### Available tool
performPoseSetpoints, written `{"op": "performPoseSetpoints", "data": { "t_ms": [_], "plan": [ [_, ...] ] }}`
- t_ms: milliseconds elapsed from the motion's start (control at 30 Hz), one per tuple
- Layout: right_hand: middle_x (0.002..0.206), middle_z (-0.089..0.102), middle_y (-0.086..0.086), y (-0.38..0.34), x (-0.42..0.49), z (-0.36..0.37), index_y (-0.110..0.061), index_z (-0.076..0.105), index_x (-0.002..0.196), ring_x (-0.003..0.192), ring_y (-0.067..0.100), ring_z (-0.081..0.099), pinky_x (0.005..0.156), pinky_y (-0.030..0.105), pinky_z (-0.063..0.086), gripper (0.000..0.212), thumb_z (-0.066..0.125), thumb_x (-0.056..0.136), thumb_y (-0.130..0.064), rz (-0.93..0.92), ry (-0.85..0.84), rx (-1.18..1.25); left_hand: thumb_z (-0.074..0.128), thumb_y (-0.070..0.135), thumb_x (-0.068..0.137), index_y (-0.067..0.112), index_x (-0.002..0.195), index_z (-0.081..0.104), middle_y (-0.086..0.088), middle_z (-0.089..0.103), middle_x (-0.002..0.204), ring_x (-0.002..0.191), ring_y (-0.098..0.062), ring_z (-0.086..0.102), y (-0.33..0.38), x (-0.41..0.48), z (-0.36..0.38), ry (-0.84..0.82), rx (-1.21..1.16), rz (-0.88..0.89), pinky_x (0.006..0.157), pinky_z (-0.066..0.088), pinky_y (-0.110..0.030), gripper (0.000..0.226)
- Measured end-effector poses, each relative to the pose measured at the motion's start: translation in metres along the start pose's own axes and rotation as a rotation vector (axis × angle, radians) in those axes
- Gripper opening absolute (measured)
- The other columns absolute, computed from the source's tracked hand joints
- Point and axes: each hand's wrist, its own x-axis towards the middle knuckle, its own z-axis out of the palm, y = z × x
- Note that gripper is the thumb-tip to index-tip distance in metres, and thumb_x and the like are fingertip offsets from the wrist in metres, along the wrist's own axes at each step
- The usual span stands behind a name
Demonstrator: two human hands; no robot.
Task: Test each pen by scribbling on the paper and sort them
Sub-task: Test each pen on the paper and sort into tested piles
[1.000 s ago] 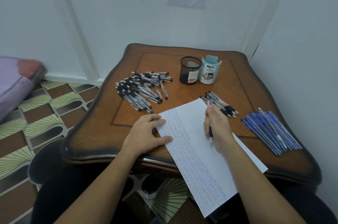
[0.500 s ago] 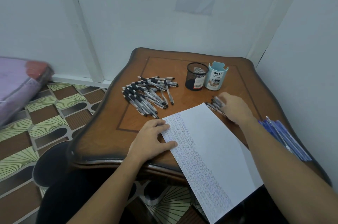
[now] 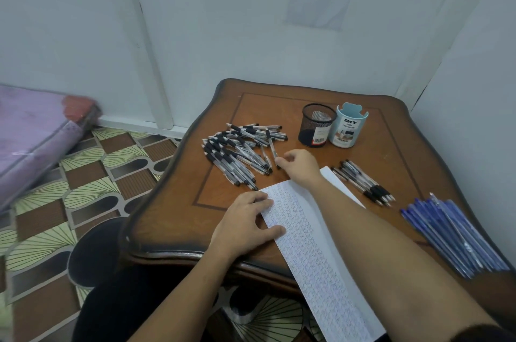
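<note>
Brown table point(image 3: 391, 151), white paper point(image 3: 307, 244), black-and-clear pens point(image 3: 237, 151), blue pens point(image 3: 452, 232), black mesh cup point(image 3: 317, 129), pale-blue cup point(image 3: 347, 129), green-brown fan-patterned floor point(image 3: 83, 182)

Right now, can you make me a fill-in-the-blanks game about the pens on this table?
1. The left hand presses flat on the ____.
2. The right hand reaches to a pen in the heap to the ____ of the mesh cup.
3. The pile of pens farthest to the right is all ____.
4. The light blue holder beside that cup says ____.

Missing words: paper, left, blue, DIY.
</note>
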Motion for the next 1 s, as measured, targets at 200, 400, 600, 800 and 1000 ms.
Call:
{"op": "performPoseSetpoints", "data": {
  "t_ms": [200,400,600,800,1000],
  "plan": [
    [0.103,0.065,0.004,0.000,0.015,0.017,-0.021,0.064,0.083,0.093,0.023,0.061,0.088,0.044,0.048,0.011,0.068,0.090,-0.028,0.137,0.139,-0.008,0.066,0.063,0.079,0.027,0.138,0.053,0.016,0.041,0.142,0.129,0.003,0.028,-0.002,0.002,-0.001,0.005,0.014,0.021,0.099,0.021,-0.015,0.071],
    [0.082,0.062,-0.003,0.005,-0.005,-0.023,-0.016,0.066,0.083,0.073,0.010,0.053,0.066,0.026,0.044,0.007,0.067,0.091,-0.015,0.082,0.314,0.649,0.066,0.064,0.077,0.027,0.138,0.054,0.017,0.042,0.142,0.129,0.001,0.029,-0.004,0.003,0.001,0.006,0.001,0.008,0.102,0.025,-0.019,0.072],
    [0.105,0.071,0.014,0.003,-0.026,-0.063,-0.018,0.054,0.099,0.090,0.024,0.070,0.077,0.034,0.058,0.005,0.053,0.102,-0.014,0.085,0.327,1.307,0.068,0.060,0.078,0.026,0.136,0.055,0.016,0.043,0.141,0.129,0.001,0.031,-0.002,0.002,0.000,0.011,-0.019,0.003,0.104,0.028,-0.021,0.069],
    [0.069,0.046,-0.001,0.000,-0.047,-0.074,-0.033,0.060,0.120,0.050,0.008,0.033,0.044,0.022,0.029,0.027,0.039,0.108,-0.022,0.052,0.329,1.286,0.069,0.060,0.078,0.026,0.136,0.055,0.017,0.043,0.141,0.129,0.001,0.031,-0.001,0.001,0.000,0.020,-0.009,-0.005,0.106,0.028,-0.022,0.069],
    [0.055,0.034,-0.001,0.015,-0.067,-0.075,-0.017,0.049,0.090,0.042,0.008,0.022,0.040,0.021,0.017,0.020,0.062,0.097,-0.030,0.047,0.313,1.186,0.067,0.062,0.078,0.028,0.137,0.054,0.017,0.043,0.141,0.129,0.001,0.031,-0.001,0.002,0.001,0.009,0.002,-0.017,0.107,0.029,-0.025,0.070]
  ]
}}
